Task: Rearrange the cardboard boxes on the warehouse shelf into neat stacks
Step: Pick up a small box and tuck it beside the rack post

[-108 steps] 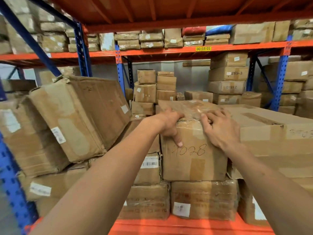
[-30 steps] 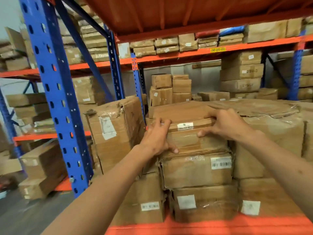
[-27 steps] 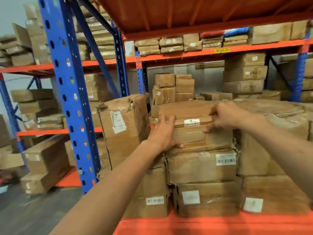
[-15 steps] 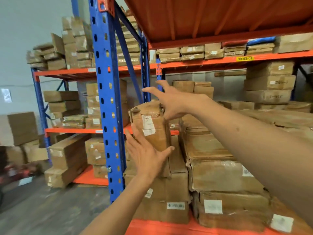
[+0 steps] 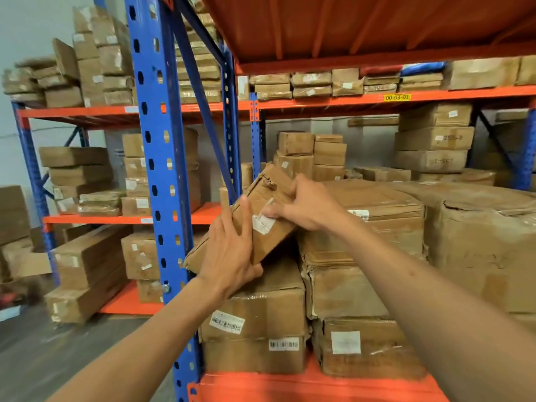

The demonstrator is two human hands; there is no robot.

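A worn, dented cardboard box [image 5: 268, 239] with a white label is tilted, its top leaning away to the right, above the leftmost stack on the orange shelf [image 5: 290, 384]. My left hand [image 5: 230, 253] presses flat against its near face. My right hand [image 5: 307, 206] grips its upper right edge by the label. Below it sits a box with barcode labels [image 5: 261, 314]. To the right stands a stack of flat boxes [image 5: 365, 256], and a large crumpled carton [image 5: 487, 245] beyond it.
A blue perforated upright [image 5: 162, 181] stands just left of the tilted box, with a diagonal brace [image 5: 203, 111] behind it. The orange deck overhead [image 5: 362, 24] is low. More box stacks fill the rear shelves [image 5: 313, 158] and the left bay [image 5: 87, 256]. Grey floor lies lower left.
My hands left the flat boxes in the middle stack and moved left to the upright dented box. That box has tipped from standing upright to a tilt, both hands now on it.
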